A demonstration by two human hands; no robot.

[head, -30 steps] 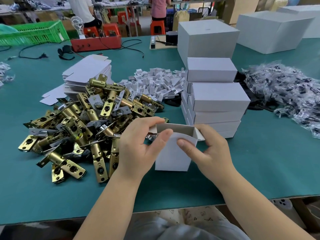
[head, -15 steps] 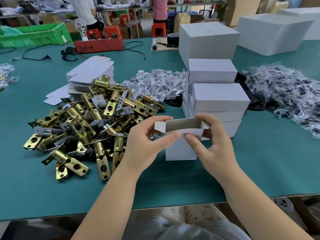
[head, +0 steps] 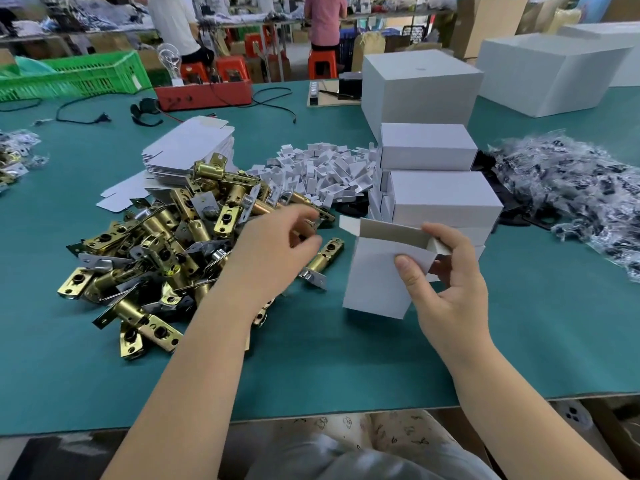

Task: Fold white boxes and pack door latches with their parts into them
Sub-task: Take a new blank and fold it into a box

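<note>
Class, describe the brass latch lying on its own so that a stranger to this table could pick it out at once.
Start at the big pile of brass latches on the green table. Just right of it, between the left hand and the open white box, lies the single latch. Unlike the heaped ones, it rests apart on bare mat.

Single head-worn wide-angle view, forward and down; close over the green table point(head: 311, 368); workshop beyond

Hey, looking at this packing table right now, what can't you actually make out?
Head view:
- Left hand: motion blur; whether it grips a latch is unclear.
- Open white box: its inside faces away, contents unseen.
- Bagged parts: blurred, cut by the right edge.
- Latch pile: lower latches buried under others.
</note>
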